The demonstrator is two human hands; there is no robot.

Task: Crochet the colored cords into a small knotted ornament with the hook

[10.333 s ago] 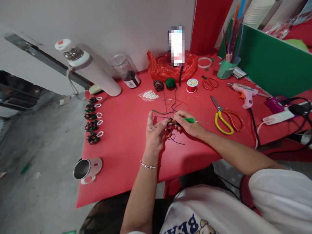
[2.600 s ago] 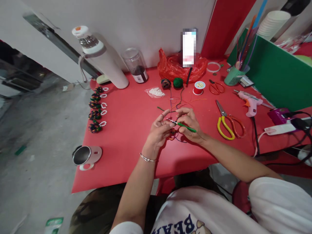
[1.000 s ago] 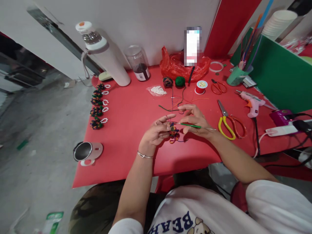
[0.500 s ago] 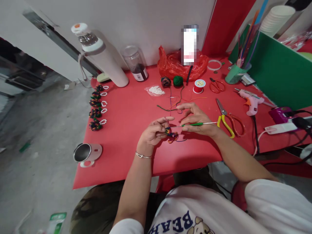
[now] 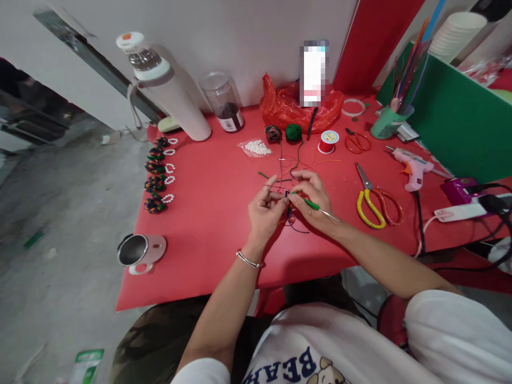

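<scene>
My left hand (image 5: pixel 264 210) pinches a small crocheted piece (image 5: pixel 290 217) in dark multicoloured yarn, largely hidden behind the fingers. A strand of yarn runs over its raised index finger. Close against it, my right hand (image 5: pixel 316 198) grips a crochet hook (image 5: pixel 312 204) by the green handle, its metal shaft pointing back toward the wrist. The hook's working tip is hidden at the fingertips. Beyond the hands, a multicoloured yarn ball (image 5: pixel 274 134) and a green yarn ball (image 5: pixel 293 133) trail loose strands across the red table (image 5: pixel 208 213).
White beads (image 5: pixel 256 148) lie in a clear bag near a red thread spool (image 5: pixel 328 141). Yellow-and-red-handled scissors (image 5: pixel 371 205) and a pink glue gun (image 5: pixel 414 168) are at right. Leftward stand a mug (image 5: pixel 143 250), a tall bottle (image 5: pixel 176 101) and several beaded yarn pieces (image 5: pixel 155 184).
My hands have come together, the left moving right and the right closing in. The crochet hook now tilts downward toward my right wrist, and the crocheted piece is more covered.
</scene>
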